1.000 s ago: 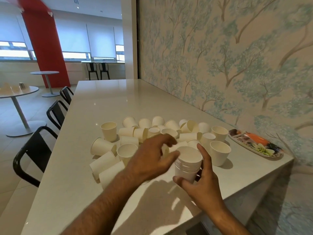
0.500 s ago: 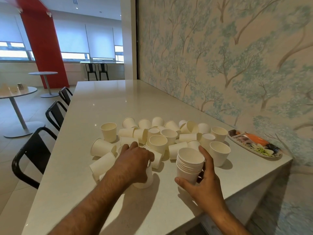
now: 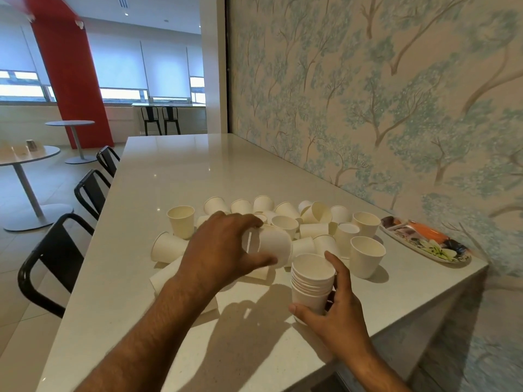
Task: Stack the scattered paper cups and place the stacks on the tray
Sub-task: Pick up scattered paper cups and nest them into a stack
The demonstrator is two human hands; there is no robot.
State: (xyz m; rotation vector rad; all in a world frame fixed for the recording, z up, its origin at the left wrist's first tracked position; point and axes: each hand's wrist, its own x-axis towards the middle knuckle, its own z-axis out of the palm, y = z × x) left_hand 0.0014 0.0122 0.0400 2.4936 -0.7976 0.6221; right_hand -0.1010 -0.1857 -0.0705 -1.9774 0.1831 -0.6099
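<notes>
My left hand [image 3: 223, 250] grasping a single cup [image 3: 271, 244] lifted beside the stack [image 3: 311, 281], my right hand [image 3: 331, 309] gripping that stack near the worktop's [image 3: 175, 171] near edge, loose cups [image 3: 285, 219] mid-worktop, tray [image 3: 441, 250] at the right corner

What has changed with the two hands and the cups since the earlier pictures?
The left hand, which gripped a loose paper cup on the table, has lifted it toward the stack. The right hand still holds that stack in place. The tray has not moved.
</notes>
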